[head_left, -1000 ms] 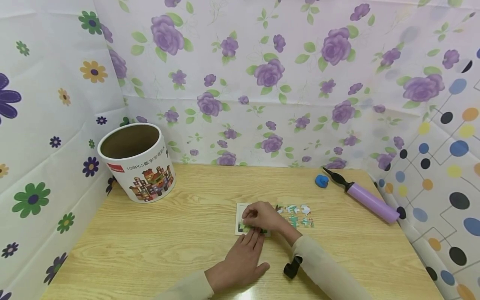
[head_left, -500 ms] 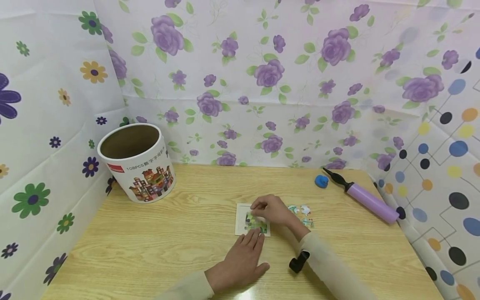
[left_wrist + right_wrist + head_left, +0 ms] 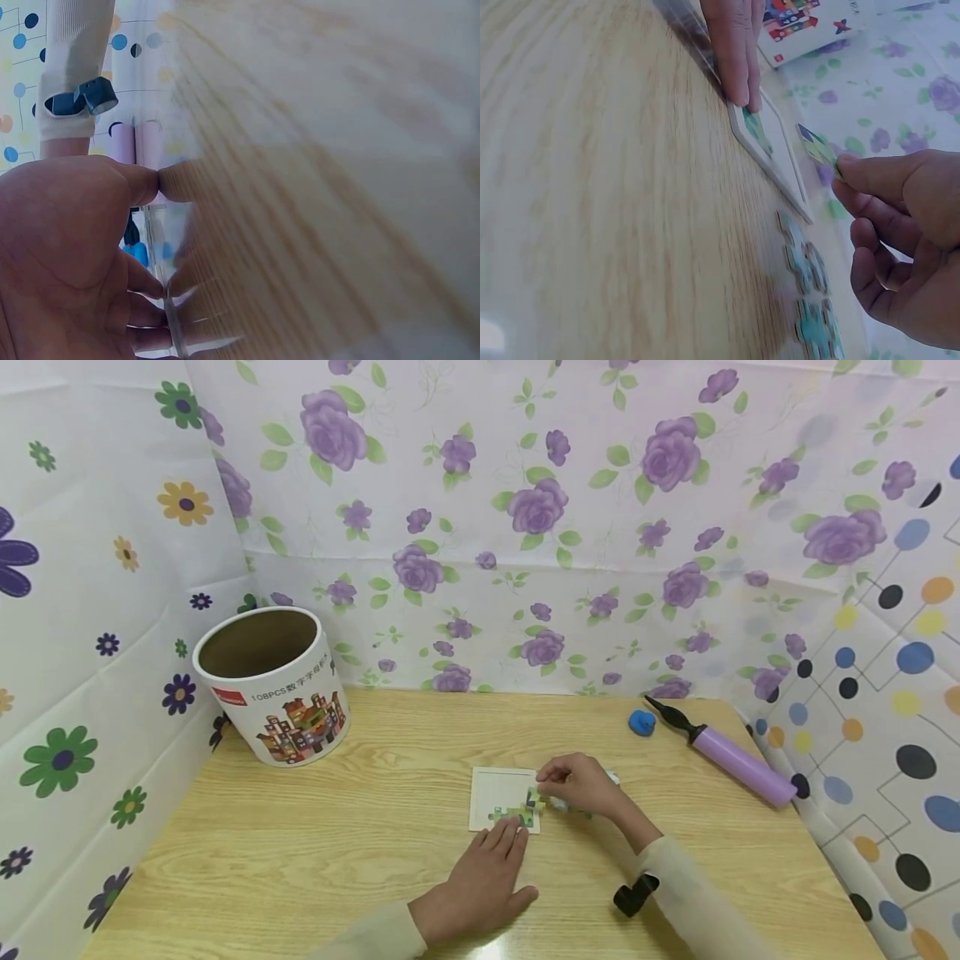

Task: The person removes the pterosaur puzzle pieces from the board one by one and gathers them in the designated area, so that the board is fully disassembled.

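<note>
A square wooden puzzle board [image 3: 492,785] lies flat on the table, with a short row of green puzzle pieces [image 3: 501,815] along its near side. My left hand [image 3: 483,878] lies palm down before it, straight fingertips on the board's near edge and pieces. Thumb and index finger of my right hand [image 3: 585,787] pinch a green-and-yellow puzzle piece [image 3: 817,147], raised above the board's right side. In the right wrist view several loose puzzle pieces [image 3: 814,330] lie just past the board; the right hand hides most of them in the head view.
A big white bucket [image 3: 281,710] with printed toy blocks stands at the back left. At the back right lie a small blue toy [image 3: 642,722] and a purple hand pump [image 3: 742,765]. Flowered and dotted cloth surrounds the wooden table [image 3: 360,827] on three sides.
My right hand has moved right from over the board, lifting a piece away. The green patch in the board has shrunk to its near row. My left hand has stayed in place.
</note>
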Motion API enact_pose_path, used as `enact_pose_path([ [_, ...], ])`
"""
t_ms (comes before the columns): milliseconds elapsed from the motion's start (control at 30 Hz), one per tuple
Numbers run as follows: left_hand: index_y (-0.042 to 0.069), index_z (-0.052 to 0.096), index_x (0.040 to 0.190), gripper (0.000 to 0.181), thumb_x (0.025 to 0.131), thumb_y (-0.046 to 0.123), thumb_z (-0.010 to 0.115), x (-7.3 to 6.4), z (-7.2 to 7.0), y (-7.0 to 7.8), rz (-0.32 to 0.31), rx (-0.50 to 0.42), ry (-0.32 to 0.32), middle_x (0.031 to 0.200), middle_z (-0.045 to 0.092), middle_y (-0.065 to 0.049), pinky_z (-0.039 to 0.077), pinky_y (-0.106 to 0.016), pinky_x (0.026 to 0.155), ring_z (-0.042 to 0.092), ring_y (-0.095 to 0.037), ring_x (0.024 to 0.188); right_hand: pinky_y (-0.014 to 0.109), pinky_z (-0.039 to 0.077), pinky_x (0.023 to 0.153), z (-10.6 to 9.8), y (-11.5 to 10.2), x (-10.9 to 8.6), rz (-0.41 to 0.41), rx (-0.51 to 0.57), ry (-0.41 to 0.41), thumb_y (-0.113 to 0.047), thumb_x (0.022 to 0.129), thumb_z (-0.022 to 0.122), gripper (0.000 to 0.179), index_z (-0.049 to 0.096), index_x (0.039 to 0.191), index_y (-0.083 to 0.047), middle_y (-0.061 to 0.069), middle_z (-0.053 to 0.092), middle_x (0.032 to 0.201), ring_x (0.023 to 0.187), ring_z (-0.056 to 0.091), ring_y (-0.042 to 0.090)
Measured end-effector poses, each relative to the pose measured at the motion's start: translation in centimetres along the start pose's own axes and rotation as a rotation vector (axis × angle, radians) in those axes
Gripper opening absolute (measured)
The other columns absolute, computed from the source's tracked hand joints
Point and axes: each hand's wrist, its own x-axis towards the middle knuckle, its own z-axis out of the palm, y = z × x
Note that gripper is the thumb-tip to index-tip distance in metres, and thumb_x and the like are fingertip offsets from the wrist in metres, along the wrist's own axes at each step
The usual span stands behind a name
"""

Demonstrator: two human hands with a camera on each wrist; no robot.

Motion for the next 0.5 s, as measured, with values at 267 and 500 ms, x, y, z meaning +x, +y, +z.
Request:
enact_pose_path([
  [267,0.002,0.032,0.159,0.079,0.105,0.059,0.040,0.1,0.2,0.0,-0.012,0.018,-0.009,0.166,0.027,-0.018,0.033,-0.047,0.118,0.025,-0.030,0.154,0.027,0.052,0.067,-1.0,1.0,-2.3,-0.040,-0.035,-0.016,-0.024,0.095,0.074,0.005,0.076,0.098,-0.020,-0.012,0.069,0.086,0.078,0.062,0.009],
  [500,0.002,0.031,0.159,0.079,0.105,0.058,0.040,0.1,0.1,0.1,-0.010,0.014,-0.009,0.166,0.026,-0.018,0.033,-0.048,0.118,0.025,-0.030,0.154,0.026,0.053,0.072,-1.1,1.9,-3.7,-0.059,-0.059,-0.023,-0.025,0.094,0.076,0.007,0.076,0.096,-0.018,-0.015,0.068,0.086,0.078,0.062,0.005],
])
